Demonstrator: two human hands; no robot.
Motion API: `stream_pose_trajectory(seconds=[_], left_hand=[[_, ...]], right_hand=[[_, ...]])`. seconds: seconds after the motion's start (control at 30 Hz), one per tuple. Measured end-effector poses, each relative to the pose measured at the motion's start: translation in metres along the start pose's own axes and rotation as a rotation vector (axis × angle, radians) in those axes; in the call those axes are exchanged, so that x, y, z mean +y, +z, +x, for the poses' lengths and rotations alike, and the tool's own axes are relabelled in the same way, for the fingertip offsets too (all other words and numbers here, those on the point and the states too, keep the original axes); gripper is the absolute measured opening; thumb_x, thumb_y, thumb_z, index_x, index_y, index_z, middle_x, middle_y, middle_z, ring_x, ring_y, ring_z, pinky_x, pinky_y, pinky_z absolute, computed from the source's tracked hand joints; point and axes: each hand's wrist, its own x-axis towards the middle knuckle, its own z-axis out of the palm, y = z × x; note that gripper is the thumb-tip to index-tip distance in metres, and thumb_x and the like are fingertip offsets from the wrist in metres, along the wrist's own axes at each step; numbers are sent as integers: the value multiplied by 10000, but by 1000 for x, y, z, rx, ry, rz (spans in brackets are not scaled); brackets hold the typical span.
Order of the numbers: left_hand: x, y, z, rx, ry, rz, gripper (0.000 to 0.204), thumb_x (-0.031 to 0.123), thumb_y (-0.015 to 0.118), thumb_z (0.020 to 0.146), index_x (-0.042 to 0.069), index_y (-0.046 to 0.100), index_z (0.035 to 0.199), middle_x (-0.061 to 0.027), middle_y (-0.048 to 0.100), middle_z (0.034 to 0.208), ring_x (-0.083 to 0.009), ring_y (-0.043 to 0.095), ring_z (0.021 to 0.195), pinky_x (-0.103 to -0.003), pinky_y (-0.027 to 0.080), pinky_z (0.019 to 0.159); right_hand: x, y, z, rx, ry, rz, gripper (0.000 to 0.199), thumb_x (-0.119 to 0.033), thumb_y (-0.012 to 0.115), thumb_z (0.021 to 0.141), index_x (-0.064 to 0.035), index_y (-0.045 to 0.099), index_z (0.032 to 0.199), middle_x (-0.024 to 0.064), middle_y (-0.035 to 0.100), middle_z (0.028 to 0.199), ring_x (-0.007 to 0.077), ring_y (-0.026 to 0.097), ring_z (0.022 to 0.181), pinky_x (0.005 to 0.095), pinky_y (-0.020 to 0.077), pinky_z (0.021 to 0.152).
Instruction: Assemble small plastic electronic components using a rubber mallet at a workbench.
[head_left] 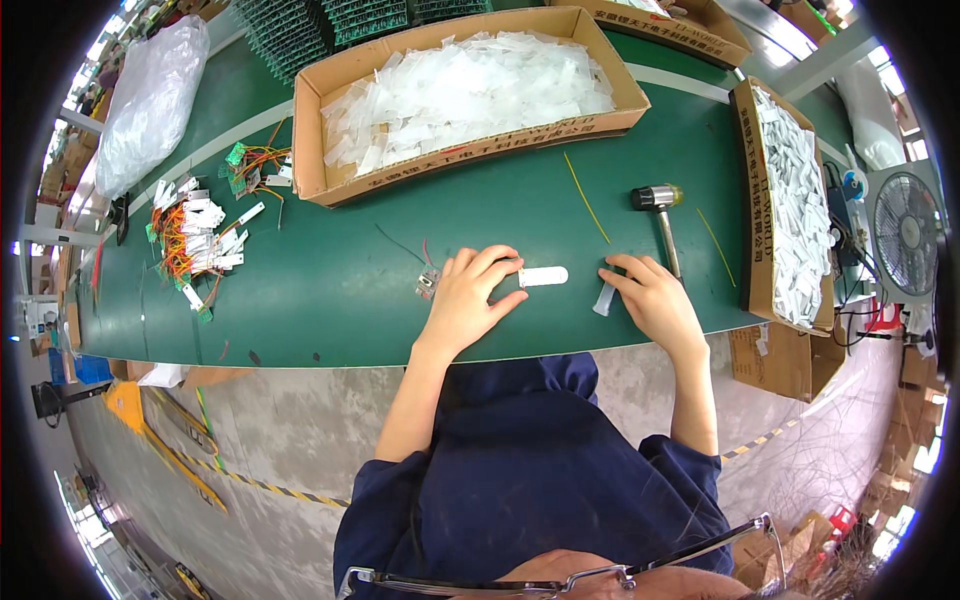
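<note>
A white flat strip with one rounded end (545, 276) lies on the green table in front of me. My left hand (470, 298) rests at its left end, fingertips touching it, thumb apart from the fingers. Beside that hand sits a small circuit board with thin wires (427, 281), partly covered by the hand. To the right, my right hand (648, 300) pinches a small translucent plastic sleeve (604, 299) between thumb and fingers, close to the tabletop. A mallet (662, 215) with a metal handle lies just beyond my right hand.
A cardboard box of clear plastic sleeves (470, 155) stands at the back. Another box, full of white pieces (757, 200), is on the right near a fan (905, 225). Wired boards with white parts (205, 235) are heaped at left. Two yellow wires (587, 198) lie near the mallet.
</note>
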Motion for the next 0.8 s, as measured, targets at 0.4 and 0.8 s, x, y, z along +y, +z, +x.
stream_pose_trajectory(seconds=[0.4,0.8], left_hand=[[0,0,0,10,4,-1,366,212,788,754,111,682,1089,44,619,1183,-218,531,991,-353,424,884],[1,-1,0,12,-3,1,374,197,792,745,110,685,1093,37,620,1183,-219,535,1000,-351,427,891]], right_hand=[[0,3,-5,52,-149,7,350,-26,667,731,-33,668,1081,76,619,1075,250,602,885,371,511,810],[-31,37,37,263,-212,80,237,-79,710,776,-50,680,1009,46,637,962,220,625,816,346,521,714]])
